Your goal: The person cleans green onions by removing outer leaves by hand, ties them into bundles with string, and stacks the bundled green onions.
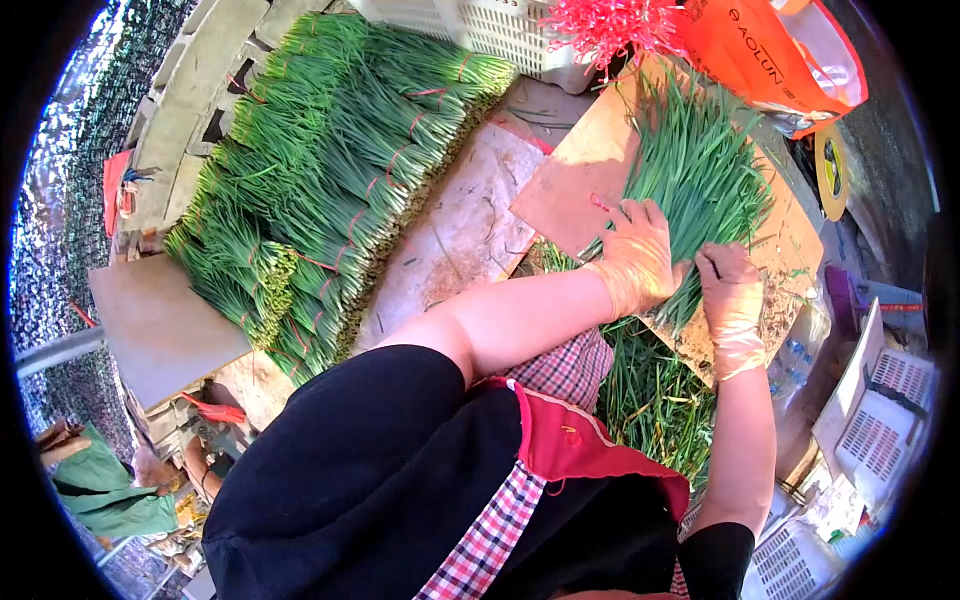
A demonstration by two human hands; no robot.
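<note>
A loose heap of long green garlic chives point(695, 165) lies fanned over a tan board. On its left edge rests my left hand point(640, 258) in a thin yellowish glove, fingers stretched over the leaves and thumb apart. My right hand point(731, 300), gloved the same way, is curled at the near right edge of the heap, its fingers closed on some of the chives. A small red tie point(599, 201) shows just beyond my left fingers. Part of the chives between the hands is hidden.
Many tied chive bundles point(340, 150) are stacked at left. A white crate point(510, 35), red tie strips point(615, 28) and an orange bag point(775, 60) stand behind. A tape roll point(831, 172) is at right. More chives point(655, 395) lie below the board; white baskets point(885, 420) sit lower right.
</note>
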